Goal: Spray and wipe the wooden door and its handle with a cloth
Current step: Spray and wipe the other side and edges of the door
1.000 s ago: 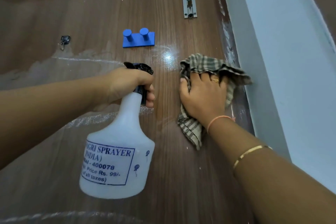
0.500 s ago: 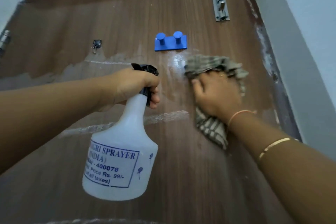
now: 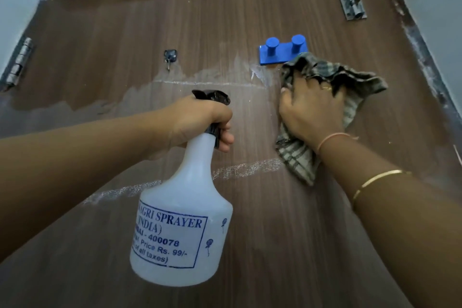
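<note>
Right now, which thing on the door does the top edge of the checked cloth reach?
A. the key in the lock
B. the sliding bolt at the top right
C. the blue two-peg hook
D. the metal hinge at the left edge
C: the checked cloth, pressed to the door by the right hand, overlaps the lower right corner of the blue two-peg hook; the other fittings lie well apart from it.
</note>
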`<move>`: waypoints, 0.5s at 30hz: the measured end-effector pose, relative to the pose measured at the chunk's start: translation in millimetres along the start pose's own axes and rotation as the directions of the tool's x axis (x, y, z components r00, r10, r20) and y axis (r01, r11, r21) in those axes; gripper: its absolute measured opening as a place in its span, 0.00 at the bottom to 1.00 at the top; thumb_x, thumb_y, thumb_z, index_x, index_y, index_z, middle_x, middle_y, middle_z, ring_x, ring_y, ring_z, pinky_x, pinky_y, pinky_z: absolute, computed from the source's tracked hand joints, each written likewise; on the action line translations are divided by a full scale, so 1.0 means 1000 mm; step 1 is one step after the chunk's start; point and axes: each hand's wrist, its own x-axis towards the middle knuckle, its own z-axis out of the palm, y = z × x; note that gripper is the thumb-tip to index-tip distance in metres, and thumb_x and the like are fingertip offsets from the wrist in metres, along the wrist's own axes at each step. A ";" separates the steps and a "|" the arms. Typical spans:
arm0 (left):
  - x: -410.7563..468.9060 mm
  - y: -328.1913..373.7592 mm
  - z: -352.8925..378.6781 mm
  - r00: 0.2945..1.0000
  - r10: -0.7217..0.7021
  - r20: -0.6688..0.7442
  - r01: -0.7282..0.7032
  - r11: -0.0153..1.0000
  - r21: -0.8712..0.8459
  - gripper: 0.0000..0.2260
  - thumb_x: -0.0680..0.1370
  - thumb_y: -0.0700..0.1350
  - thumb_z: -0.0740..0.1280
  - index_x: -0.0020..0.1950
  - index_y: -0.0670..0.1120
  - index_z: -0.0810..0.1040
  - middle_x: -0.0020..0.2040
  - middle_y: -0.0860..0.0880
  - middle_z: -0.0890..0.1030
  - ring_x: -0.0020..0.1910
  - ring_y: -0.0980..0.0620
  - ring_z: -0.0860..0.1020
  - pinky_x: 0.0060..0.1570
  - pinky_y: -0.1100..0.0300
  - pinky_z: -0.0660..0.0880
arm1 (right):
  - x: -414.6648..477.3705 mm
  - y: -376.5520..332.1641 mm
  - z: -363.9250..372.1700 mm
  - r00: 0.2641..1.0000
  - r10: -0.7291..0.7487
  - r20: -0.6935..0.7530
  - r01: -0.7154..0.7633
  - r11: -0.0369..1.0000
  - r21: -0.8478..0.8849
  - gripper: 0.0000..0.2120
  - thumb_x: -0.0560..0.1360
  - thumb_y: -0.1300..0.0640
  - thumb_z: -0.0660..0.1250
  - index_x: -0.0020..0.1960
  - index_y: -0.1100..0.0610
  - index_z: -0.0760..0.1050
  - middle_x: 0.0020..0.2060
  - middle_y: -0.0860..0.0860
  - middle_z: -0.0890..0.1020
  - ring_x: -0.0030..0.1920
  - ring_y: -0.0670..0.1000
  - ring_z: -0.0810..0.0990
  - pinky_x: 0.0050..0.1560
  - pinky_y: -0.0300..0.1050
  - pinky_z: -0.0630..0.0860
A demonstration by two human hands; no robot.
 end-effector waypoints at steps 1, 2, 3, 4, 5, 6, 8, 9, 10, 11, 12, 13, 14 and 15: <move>0.001 -0.002 -0.001 1.000 0.003 0.005 -0.003 1.000 -0.002 0.09 0.75 0.37 0.59 0.36 0.42 0.75 0.30 0.47 0.82 0.30 0.51 0.82 0.24 0.67 0.72 | -0.007 -0.010 0.002 1.000 -0.017 0.008 0.017 1.000 -0.005 0.20 0.79 0.47 0.52 0.66 0.55 0.69 0.62 0.57 0.76 0.64 0.59 0.70 0.69 0.60 0.53; 0.003 -0.002 -0.001 1.000 0.004 0.010 -0.004 1.000 0.004 0.09 0.75 0.37 0.59 0.36 0.42 0.75 0.30 0.47 0.82 0.30 0.51 0.82 0.24 0.67 0.72 | -0.014 -0.021 0.004 0.998 -0.052 0.021 0.052 0.999 -0.004 0.20 0.79 0.46 0.52 0.65 0.54 0.70 0.62 0.56 0.76 0.64 0.59 0.70 0.68 0.59 0.54; 0.004 -0.003 0.000 1.000 0.005 0.013 -0.005 1.000 0.012 0.09 0.75 0.37 0.59 0.36 0.42 0.75 0.29 0.48 0.82 0.29 0.52 0.82 0.23 0.67 0.72 | -0.021 -0.031 0.007 0.994 -0.106 0.038 0.106 0.994 0.007 0.19 0.79 0.46 0.51 0.64 0.54 0.70 0.62 0.56 0.76 0.63 0.58 0.71 0.67 0.59 0.55; 0.005 -0.002 0.000 1.000 0.007 0.017 -0.007 1.000 0.014 0.10 0.75 0.37 0.59 0.36 0.43 0.75 0.29 0.48 0.82 0.29 0.52 0.82 0.23 0.67 0.72 | -0.027 -0.039 0.009 0.984 -0.170 0.054 0.169 0.985 0.023 0.19 0.80 0.46 0.51 0.63 0.54 0.70 0.61 0.55 0.76 0.62 0.58 0.71 0.65 0.57 0.57; 0.005 -0.002 0.001 1.000 0.016 0.022 -0.016 1.000 0.016 0.10 0.75 0.37 0.59 0.35 0.43 0.75 0.29 0.48 0.82 0.28 0.53 0.81 0.23 0.68 0.72 | -0.033 -0.043 0.010 0.971 -0.228 0.065 0.226 0.973 0.039 0.18 0.80 0.46 0.51 0.61 0.54 0.71 0.60 0.54 0.76 0.61 0.57 0.72 0.62 0.55 0.59; 0.006 -0.001 0.002 0.999 0.028 0.030 -0.028 0.999 0.016 0.10 0.75 0.37 0.59 0.35 0.43 0.75 0.28 0.48 0.82 0.28 0.53 0.81 0.23 0.68 0.72 | -0.037 -0.043 0.009 0.960 -0.272 0.072 0.269 0.962 0.050 0.17 0.80 0.46 0.51 0.59 0.54 0.72 0.58 0.54 0.76 0.60 0.57 0.72 0.59 0.53 0.62; 0.006 -0.002 0.002 0.998 0.042 0.043 -0.042 0.999 0.007 0.11 0.75 0.36 0.59 0.35 0.42 0.75 0.28 0.48 0.82 0.27 0.53 0.81 0.23 0.68 0.72 | -0.040 -0.033 0.004 0.949 -0.305 0.077 0.301 0.952 0.052 0.16 0.80 0.46 0.52 0.54 0.55 0.73 0.56 0.54 0.77 0.59 0.57 0.72 0.55 0.52 0.64; 0.007 -0.003 0.002 0.998 0.043 0.053 -0.043 0.999 -0.002 0.10 0.75 0.36 0.59 0.35 0.42 0.75 0.28 0.48 0.81 0.27 0.53 0.81 0.23 0.68 0.73 | -0.040 -0.024 0.001 0.952 -0.297 0.077 0.294 0.955 0.041 0.16 0.80 0.47 0.53 0.54 0.56 0.73 0.55 0.55 0.77 0.59 0.57 0.72 0.54 0.52 0.65; 0.007 -0.004 0.002 0.997 0.042 0.065 -0.041 0.999 -0.013 0.10 0.75 0.36 0.58 0.35 0.42 0.74 0.27 0.47 0.81 0.26 0.53 0.81 0.23 0.67 0.73 | -0.039 -0.014 -0.002 0.960 -0.268 0.080 0.267 0.963 0.028 0.16 0.80 0.47 0.53 0.53 0.56 0.74 0.55 0.56 0.77 0.59 0.58 0.72 0.55 0.52 0.65; 0.007 -0.006 0.002 0.996 0.038 0.079 -0.037 0.999 -0.015 0.09 0.75 0.36 0.59 0.36 0.42 0.74 0.27 0.47 0.81 0.26 0.52 0.81 0.23 0.67 0.73 | -0.039 -0.002 -0.005 0.972 -0.220 0.078 0.219 0.976 0.019 0.16 0.80 0.47 0.53 0.54 0.56 0.74 0.55 0.57 0.77 0.59 0.59 0.72 0.55 0.52 0.65; 0.007 -0.008 0.001 0.996 0.037 0.086 -0.036 0.999 -0.017 0.08 0.74 0.37 0.60 0.36 0.42 0.74 0.27 0.48 0.81 0.27 0.52 0.81 0.23 0.67 0.73 | -0.038 0.011 -0.008 0.986 -0.154 0.067 0.153 0.988 0.015 0.16 0.80 0.48 0.54 0.54 0.57 0.74 0.56 0.58 0.77 0.59 0.59 0.72 0.56 0.53 0.64; 0.005 -0.010 0.000 0.995 0.034 0.092 -0.033 0.999 -0.021 0.05 0.71 0.38 0.62 0.36 0.42 0.74 0.27 0.47 0.82 0.27 0.52 0.81 0.23 0.67 0.73 | -0.037 0.026 -0.012 0.996 -0.074 0.048 0.073 0.997 0.011 0.16 0.80 0.48 0.54 0.54 0.58 0.74 0.56 0.59 0.77 0.60 0.60 0.72 0.57 0.54 0.64; 0.003 -0.011 -0.001 0.995 0.032 0.092 -0.030 0.999 -0.028 0.02 0.69 0.39 0.63 0.36 0.42 0.74 0.28 0.47 0.82 0.27 0.52 0.81 0.22 0.66 0.73 | -0.036 0.040 -0.015 1.000 0.016 0.024 -0.016 1.000 0.004 0.16 0.80 0.49 0.54 0.54 0.59 0.74 0.57 0.61 0.77 0.60 0.62 0.72 0.59 0.55 0.64; 0.002 -0.012 -0.003 0.996 0.030 0.090 -0.027 0.999 -0.037 0.02 0.66 0.40 0.63 0.36 0.42 0.74 0.28 0.47 0.82 0.27 0.52 0.81 0.22 0.66 0.73 | -0.036 0.054 -0.018 0.994 0.109 -0.003 -0.109 0.994 -0.010 0.17 0.80 0.49 0.54 0.56 0.60 0.74 0.58 0.62 0.77 0.61 0.63 0.71 0.62 0.57 0.63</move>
